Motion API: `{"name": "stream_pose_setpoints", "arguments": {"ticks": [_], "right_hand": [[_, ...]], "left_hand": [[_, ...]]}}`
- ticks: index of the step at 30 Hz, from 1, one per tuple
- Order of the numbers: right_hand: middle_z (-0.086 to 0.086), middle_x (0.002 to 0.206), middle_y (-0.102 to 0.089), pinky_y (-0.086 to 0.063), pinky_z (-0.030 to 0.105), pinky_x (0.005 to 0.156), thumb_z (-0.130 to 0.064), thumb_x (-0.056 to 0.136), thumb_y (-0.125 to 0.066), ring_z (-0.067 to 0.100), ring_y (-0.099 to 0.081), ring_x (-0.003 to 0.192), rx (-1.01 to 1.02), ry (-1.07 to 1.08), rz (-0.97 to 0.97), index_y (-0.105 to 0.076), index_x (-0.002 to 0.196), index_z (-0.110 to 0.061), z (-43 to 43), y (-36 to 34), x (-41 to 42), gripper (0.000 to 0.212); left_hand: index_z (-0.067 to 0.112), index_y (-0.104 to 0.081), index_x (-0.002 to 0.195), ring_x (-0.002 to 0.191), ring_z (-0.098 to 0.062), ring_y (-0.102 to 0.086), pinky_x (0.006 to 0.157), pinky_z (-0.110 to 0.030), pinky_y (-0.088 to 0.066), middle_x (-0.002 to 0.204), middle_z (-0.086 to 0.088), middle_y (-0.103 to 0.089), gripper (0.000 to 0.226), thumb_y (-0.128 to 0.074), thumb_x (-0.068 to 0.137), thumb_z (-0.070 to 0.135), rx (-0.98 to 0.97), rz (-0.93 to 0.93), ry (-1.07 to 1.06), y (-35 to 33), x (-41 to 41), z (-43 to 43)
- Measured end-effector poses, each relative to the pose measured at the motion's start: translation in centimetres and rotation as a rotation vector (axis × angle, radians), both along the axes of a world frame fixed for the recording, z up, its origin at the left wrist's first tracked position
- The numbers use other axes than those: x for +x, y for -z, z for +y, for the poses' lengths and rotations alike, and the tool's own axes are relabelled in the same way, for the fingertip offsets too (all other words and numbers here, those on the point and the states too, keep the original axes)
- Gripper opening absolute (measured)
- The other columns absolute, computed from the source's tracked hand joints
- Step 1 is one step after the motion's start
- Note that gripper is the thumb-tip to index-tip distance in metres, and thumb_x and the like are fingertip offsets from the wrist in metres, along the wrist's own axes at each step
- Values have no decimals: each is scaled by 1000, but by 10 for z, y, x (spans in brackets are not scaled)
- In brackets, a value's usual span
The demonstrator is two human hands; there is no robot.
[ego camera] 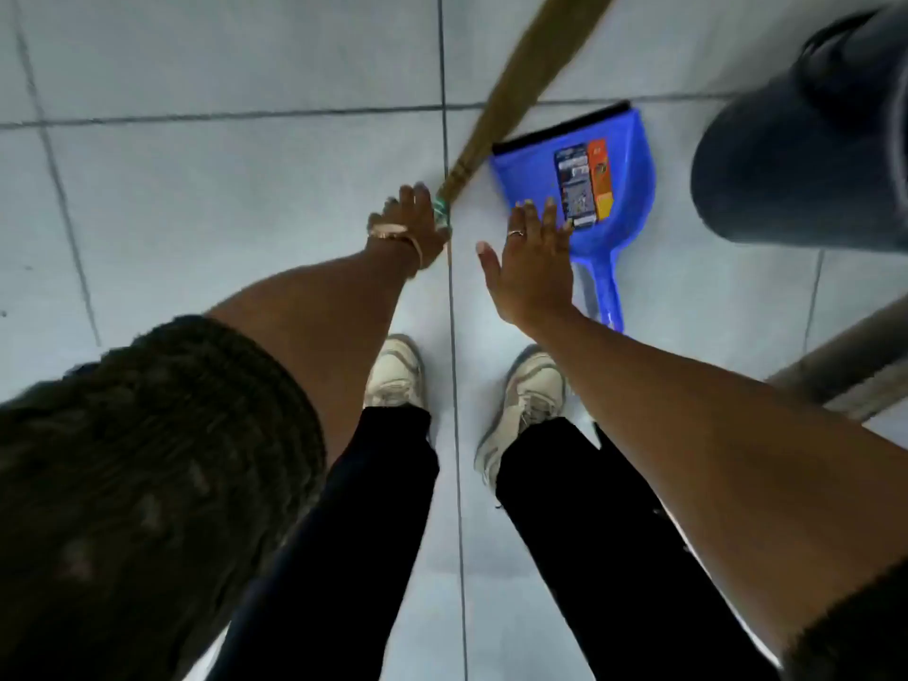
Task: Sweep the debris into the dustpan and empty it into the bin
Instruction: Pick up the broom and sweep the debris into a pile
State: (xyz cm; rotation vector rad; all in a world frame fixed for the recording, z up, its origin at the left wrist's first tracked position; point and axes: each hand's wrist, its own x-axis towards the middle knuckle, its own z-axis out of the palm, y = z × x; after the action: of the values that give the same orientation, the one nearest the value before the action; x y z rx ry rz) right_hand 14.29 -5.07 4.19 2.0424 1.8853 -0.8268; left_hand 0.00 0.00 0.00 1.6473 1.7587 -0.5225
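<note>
A blue dustpan (619, 154) lies flat on the pale tiled floor, black lip pointing away, handle toward my feet, a colourful label inside it. My right hand (533, 260) hovers over its near left corner with fingers spread and nothing in it. A straw broom (521, 86) slants up to the top of the view, blurred. My left hand (412, 228) is closed around its green-wrapped handle end. A dark round bin (806, 154) stands at the upper right, beside the dustpan. No debris is visible on the tiles.
My two feet in pale trainers (398, 376) stand on the tiles just below the hands. A grey bar or ledge (845, 366) crosses the right edge. Tiled floor (221, 189) stretches to the left and far side.
</note>
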Motion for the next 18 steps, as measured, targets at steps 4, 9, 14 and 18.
{"name": "stream_pose_setpoints", "arguments": {"ticks": [4, 9, 14, 18], "right_hand": [[14, 160, -17, -5, 49, 122, -38, 99, -36, 32, -2, 149, 7, -112, -61, -18, 150, -2, 2, 70, 3, 65], [15, 161, -11, -4, 47, 123, -28, 93, -47, 31, -1, 150, 48, -136, -39, -9, 151, -4, 14, 95, -10, 73], [15, 161, -8, -2, 46, 123, -25, 91, -50, 31, 0, 150, 56, -115, 30, -6, 151, -4, 11, 40, -26, 78], [16, 159, -18, -7, 46, 121, -25, 86, -56, 32, -9, 149, 48, -170, 27, -14, 150, -2, 5, -26, -47, 80]], "left_hand": [[9, -22, 147, 124, -42, -45, 95, -52, -42, 140, -22, -38, 67, -49, 92, 35, 88, -41, -95, 67, 10, 17], [6, -36, 131, 114, -46, -51, 88, -53, -45, 127, -24, -47, 39, -41, 93, 14, 122, -63, -110, 101, 14, 29], [5, -33, 132, 110, -46, -55, 87, -49, -45, 124, -26, -50, 41, -40, 94, 21, 12, -121, -186, 58, -5, 6], [5, -32, 131, 97, -44, -63, 79, -45, -49, 108, -28, -63, 45, -43, 92, 24, -51, -216, -286, 3, -32, -42]]}}
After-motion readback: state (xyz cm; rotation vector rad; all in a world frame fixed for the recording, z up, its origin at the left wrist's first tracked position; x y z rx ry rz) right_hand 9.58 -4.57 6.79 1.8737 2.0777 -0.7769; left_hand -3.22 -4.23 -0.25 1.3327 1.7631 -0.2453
